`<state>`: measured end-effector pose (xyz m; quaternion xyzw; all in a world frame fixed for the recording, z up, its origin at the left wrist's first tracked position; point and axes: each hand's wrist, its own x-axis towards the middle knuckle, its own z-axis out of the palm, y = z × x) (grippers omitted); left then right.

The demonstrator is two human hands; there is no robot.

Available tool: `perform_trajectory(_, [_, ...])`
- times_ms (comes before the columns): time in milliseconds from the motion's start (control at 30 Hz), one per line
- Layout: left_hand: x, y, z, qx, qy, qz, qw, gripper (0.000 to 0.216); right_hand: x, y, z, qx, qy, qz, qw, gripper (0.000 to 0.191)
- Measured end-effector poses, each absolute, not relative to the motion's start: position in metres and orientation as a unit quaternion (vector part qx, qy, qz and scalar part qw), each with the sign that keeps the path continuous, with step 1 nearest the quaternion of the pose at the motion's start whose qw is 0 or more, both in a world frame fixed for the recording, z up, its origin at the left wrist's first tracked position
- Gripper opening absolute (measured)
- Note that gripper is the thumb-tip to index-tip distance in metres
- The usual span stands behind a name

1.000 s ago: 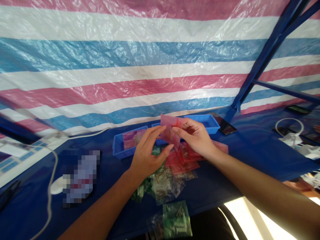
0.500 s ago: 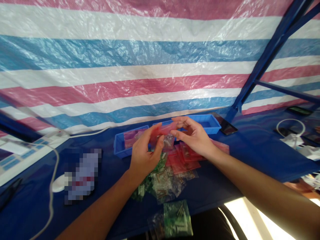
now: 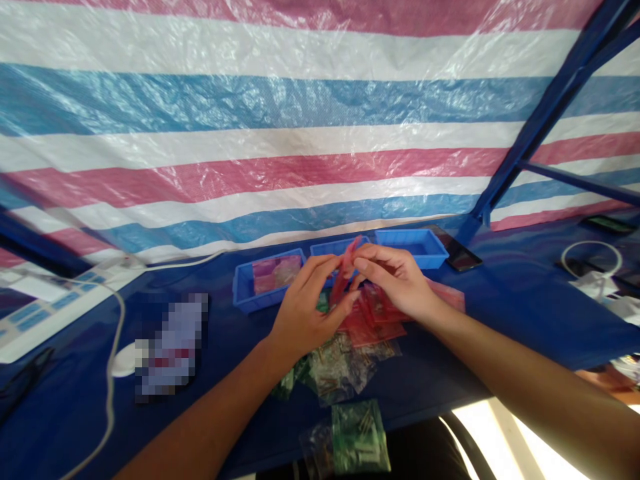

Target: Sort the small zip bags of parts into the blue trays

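A pink plastic bag [image 3: 346, 267] is held upright and on edge between my two hands, above a heap of small packets. My right hand [image 3: 393, 277] pinches its upper part between thumb and fingers. My left hand [image 3: 309, 303] curls around the left side of the bag, its thumb low and its fingertips at the top. Below lie red bags [image 3: 377, 330], clear bags [image 3: 330, 373] of small metal pieces and green packets [image 3: 284, 385], partly covered by my left hand. One green bag [image 3: 361, 437] rests at the table's front edge.
Behind my hands stand a left blue bin [image 3: 245, 297] holding a pink bag and a clear bag, a middle blue bin [image 3: 325, 249] and a right blue bin [image 3: 435, 253]. A dark phone [image 3: 463, 257] lies at the right. White cable [image 3: 113, 400] runs along the left.
The pink bag has turned from lying flat between my hands to standing on edge. My left hand has shifted slightly right, uncovering more of the left bin. The view has moved slightly.
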<state>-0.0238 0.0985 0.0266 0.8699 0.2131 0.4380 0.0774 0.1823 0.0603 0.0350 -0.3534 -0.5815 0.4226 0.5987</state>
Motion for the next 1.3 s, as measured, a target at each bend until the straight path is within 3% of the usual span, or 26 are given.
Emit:
perform_trajectory(167, [-0.022,0.100,0.025,0.844,0.240,0.468,0.109,0.021,0.182,0.061,0.034,-0.365,-0.579,0.418,0.597,0.035])
perform_trajectory(300, [-0.024,0.102,0.027,0.821,0.275,0.489,0.110,0.016,0.182,0.068,0.026,-0.383,-0.547,0.381,0.640,0.046])
perform_trajectory(433, [-0.025,0.101,0.025,0.825,0.260,0.488,0.115,0.022,0.183,0.071,0.020,-0.383,-0.545,0.389,0.636,0.051])
perform_trajectory(567, [-0.024,0.100,0.024,0.831,0.248,0.483,0.118,0.032,0.181,0.069,0.023,-0.374,-0.573,0.403,0.608,0.026])
perform_trajectory(633, [-0.024,0.101,0.024,0.826,0.255,0.490,0.116,0.038,0.180,0.068,0.024,-0.384,-0.579,0.382,0.609,0.022])
perform_trajectory(933, [-0.025,0.100,0.027,0.812,0.240,0.525,0.087,0.042,0.183,0.073,0.017,-0.395,-0.560,0.367,0.629,0.034])
perform_trajectory(1300, [-0.023,0.098,0.025,0.855,0.212,0.461,0.108,0.052,0.177,0.068,0.020,-0.371,-0.592,0.366,0.615,0.022])
